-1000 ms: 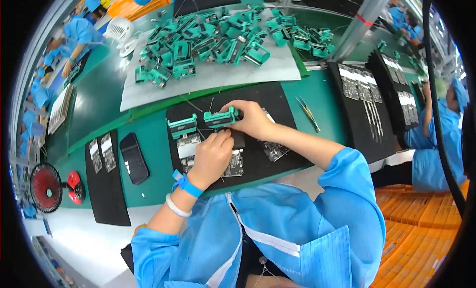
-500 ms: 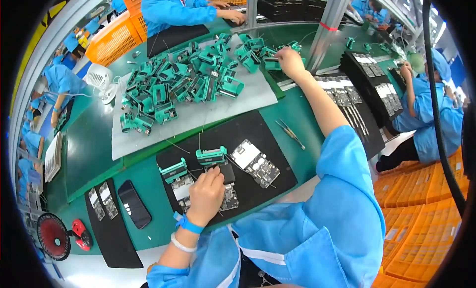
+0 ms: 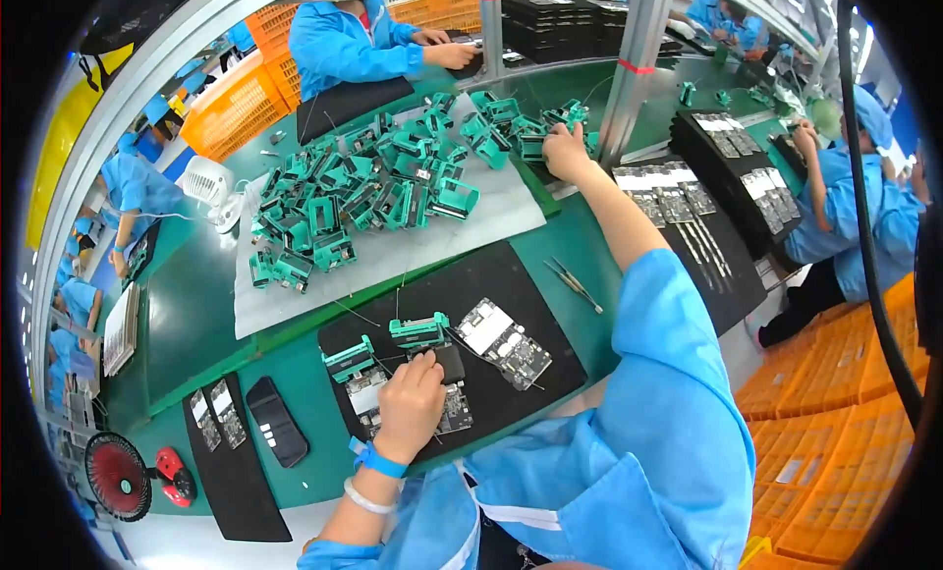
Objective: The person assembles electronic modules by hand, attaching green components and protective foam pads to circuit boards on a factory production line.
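My left hand [image 3: 413, 398] rests on a circuit board [image 3: 457, 411] on the black mat [image 3: 530, 413], fingertips bunched beside its flat black square part [image 3: 449, 362]. A green clamp fixture [image 3: 418, 330] stands at that board's far end. Another green clamp [image 3: 348, 358] sits on the board to its left. Right of them lies a third board [image 3: 503, 342] without a clamp. My right hand [image 3: 568, 156] is stretched far out, its fingers closed at a green clamp [image 3: 567, 113] by the right end of the heap; the fingertips are partly hidden.
A heap of green clamps [image 3: 363, 187] covers a grey sheet [image 3: 501, 202]. Tweezers [image 3: 574, 285] lie right of the mat. At left are a phone [image 3: 277, 421], a board strip mat [image 3: 236, 491] and a red fan [image 3: 118, 477]. A metal post [image 3: 637, 74] rises beyond my right hand. Co-workers sit around.
The whole view has shifted slightly. My right hand has drawn back a little toward me among the far clamps. My left hand stays on the board.
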`<action>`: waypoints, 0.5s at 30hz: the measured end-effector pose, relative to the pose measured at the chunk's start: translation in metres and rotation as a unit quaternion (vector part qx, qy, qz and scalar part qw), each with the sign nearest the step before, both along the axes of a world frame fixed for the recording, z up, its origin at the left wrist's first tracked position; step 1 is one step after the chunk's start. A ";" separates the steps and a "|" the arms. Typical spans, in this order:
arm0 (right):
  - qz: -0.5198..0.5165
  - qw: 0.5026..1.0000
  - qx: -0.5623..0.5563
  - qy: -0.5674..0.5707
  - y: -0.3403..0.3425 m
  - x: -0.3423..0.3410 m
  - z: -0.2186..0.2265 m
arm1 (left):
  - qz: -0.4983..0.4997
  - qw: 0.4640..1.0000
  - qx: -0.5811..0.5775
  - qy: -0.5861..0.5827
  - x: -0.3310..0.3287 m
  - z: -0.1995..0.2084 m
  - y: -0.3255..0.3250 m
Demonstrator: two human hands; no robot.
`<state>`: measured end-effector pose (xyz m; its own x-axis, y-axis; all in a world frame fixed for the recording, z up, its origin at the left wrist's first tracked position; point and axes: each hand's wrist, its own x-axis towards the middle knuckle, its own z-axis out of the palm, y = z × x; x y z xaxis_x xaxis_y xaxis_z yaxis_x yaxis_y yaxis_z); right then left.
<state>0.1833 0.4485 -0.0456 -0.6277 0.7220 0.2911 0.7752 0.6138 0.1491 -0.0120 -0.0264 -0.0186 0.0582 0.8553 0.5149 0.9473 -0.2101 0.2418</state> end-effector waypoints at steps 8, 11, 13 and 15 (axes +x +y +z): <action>-0.044 0.918 -0.004 0.395 -0.014 0.000 0.040 | -0.008 1.000 0.008 0.009 -0.002 0.001 0.004; 0.085 0.877 -0.086 0.465 -0.075 0.012 0.079 | -0.005 0.998 0.014 -0.056 -0.010 0.012 0.003; 0.189 0.784 -0.319 0.498 -0.117 0.020 0.099 | 0.038 0.973 0.031 -0.226 -0.007 0.034 0.002; 0.208 0.666 -0.547 0.462 -0.176 0.032 0.122 | -0.028 0.860 -0.018 -0.509 -0.006 0.066 0.012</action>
